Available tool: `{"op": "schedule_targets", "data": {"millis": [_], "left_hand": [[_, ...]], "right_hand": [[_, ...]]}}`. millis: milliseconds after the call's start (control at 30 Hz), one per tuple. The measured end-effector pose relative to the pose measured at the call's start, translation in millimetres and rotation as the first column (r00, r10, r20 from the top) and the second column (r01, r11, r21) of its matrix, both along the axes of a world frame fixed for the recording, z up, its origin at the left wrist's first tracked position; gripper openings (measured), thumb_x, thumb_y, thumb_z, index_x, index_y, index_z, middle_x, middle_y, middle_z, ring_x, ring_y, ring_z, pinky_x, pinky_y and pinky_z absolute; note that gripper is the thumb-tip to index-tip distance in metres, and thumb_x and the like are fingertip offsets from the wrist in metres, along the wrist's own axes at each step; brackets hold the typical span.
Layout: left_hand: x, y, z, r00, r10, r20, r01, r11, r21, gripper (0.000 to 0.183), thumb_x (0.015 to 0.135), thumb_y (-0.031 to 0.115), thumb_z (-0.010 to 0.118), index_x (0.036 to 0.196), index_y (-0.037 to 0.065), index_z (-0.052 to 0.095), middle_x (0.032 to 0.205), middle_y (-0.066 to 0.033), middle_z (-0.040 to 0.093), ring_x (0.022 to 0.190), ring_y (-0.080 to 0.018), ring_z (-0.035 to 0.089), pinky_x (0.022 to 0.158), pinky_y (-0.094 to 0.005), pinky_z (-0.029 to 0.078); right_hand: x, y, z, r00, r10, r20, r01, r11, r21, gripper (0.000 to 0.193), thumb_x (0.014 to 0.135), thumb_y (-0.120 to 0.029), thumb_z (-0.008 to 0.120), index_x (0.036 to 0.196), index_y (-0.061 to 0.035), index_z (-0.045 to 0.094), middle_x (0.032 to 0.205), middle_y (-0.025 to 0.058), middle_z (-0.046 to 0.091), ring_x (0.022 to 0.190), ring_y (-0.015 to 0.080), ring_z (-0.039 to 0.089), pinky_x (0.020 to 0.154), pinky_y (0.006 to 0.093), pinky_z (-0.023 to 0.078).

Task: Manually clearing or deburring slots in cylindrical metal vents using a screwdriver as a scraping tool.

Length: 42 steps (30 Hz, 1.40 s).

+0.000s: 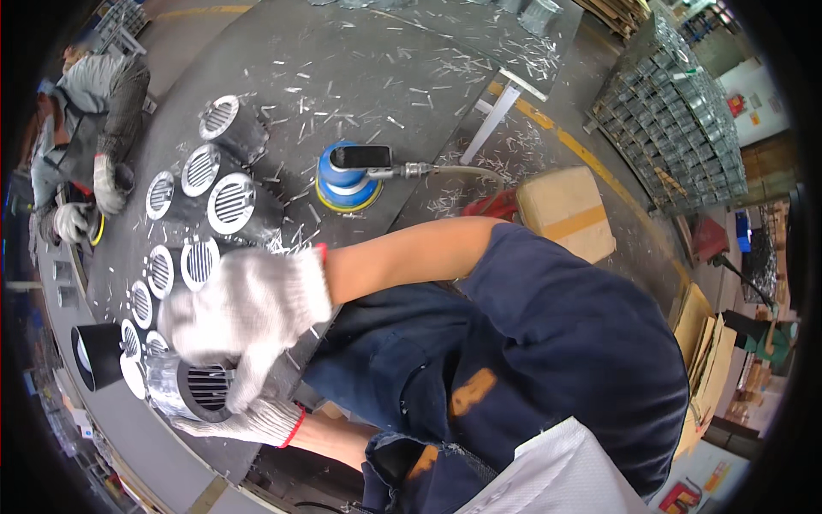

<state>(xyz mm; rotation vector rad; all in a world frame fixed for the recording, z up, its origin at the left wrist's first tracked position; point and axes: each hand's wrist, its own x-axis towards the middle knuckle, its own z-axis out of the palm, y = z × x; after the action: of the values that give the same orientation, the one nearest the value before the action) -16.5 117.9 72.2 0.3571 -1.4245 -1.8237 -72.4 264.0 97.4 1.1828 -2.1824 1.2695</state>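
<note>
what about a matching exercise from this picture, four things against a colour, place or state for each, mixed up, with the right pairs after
Things
1. sander
2. right hand
3. cardboard box
4. black cylinder

Descriptions
A. brown, with an orange-tan strip
B. toward the lower left of the picture
C. blue, with a yellow lower edge
D. white-gloved and blurred

Pairs: 1-C, 2-D, 3-A, 4-B

Grey floor with a yellow line

Shiny metal cyl, tilted, w/ slotted end
</note>
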Motion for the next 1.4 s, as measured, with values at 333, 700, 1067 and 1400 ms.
{"op": "schedule_targets", "data": {"millis": [333,700,1067,1400], "left_hand": [[16.4,-51.3,-82.8,0.977,-0.195,0.084,0.169,0.954,0.247,0.087,0.098,0.072,0.056,0.149,0.001,0.047,0.130,-0.0161,0.067,0.108,-0.0268,0.069,0.094,-0.0411,0.059],[7.6,-28.8,-62.4,0.902,-0.419,0.105,0.387,0.893,0.231,0.076,0.099,0.073,0.052,0.147,0.014,0.052,0.131,-0.0094,0.066,0.113,-0.0246,0.067,0.098,-0.0444,0.057],[7.5,-26.7,-36.6,0.850,-0.376,-0.369,0.413,0.042,0.910,0.071,0.100,0.075,0.047,0.133,0.015,0.066,0.123,-0.0072,0.071,0.112,-0.0272,0.069,0.095,-0.0467,0.058],[9.8,-25.6,-28.4,0.827,-0.356,-0.436,0.439,-0.077,0.895,0.075,0.099,0.075,0.047,0.133,0.011,0.065,0.125,-0.0150,0.069,0.114,-0.0353,0.068,0.102,-0.0521,0.056]], "right_hand": [[24.0,0.2,-72.1,0.963,-0.255,-0.087,0.268,0.940,0.211,0.028,0.093,-0.017,0.072,0.117,-0.0051,0.064,0.107,0.0143,0.070,0.075,0.0314,0.072,0.062,0.0396,0.060],[24.3,7.9,-55.1,0.973,-0.067,0.223,0.127,0.954,-0.271,0.035,0.100,-0.002,0.068,0.132,-0.0034,0.052,0.099,0.0107,0.071,0.086,0.0223,0.070,0.073,0.0338,0.060],[0.2,6.6,3.6,0.889,-0.432,-0.150,0.374,0.876,-0.305,0.047,0.109,-0.034,0.061,0.141,-0.0015,0.050,0.126,0.0098,0.064,0.109,0.0169,0.068,0.095,0.0312,0.058],[-8.8,7.0,15.8,0.717,-0.458,-0.526,0.462,0.877,-0.134,0.056,0.103,-0.034,0.070,0.141,0.0019,0.051,0.123,0.0156,0.066,0.107,0.0258,0.071,0.094,0.0350,0.063]]}}
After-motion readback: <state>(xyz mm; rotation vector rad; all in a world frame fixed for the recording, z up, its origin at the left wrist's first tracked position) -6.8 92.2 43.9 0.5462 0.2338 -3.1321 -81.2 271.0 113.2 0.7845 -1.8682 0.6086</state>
